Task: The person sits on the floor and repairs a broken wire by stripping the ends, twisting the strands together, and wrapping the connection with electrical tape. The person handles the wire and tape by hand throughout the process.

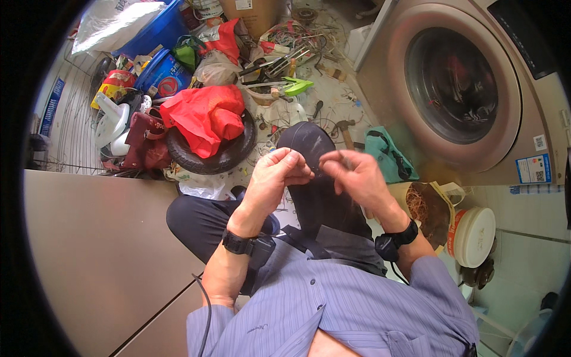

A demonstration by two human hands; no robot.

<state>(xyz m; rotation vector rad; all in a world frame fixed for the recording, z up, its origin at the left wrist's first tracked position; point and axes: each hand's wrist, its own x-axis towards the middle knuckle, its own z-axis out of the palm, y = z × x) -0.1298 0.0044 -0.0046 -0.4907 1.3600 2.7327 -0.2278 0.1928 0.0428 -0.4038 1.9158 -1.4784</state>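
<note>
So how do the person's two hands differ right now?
The left hand is curled tight, fingertips pinched together; the right hand is looser, fingers arched over something too small to make out. The left shows its back, the right more of its side. Both meet above the raised knee and wear black wristbands.

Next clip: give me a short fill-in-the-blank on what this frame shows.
1. The left hand and right hand meet over the person's raised ____.
2. The red plastic bag lies on a black ____.
3. The washing machine stands on the person's ____ side.
4. Each wrist wears a black ____.

Missing words: knee; tyre; right; watch
</note>
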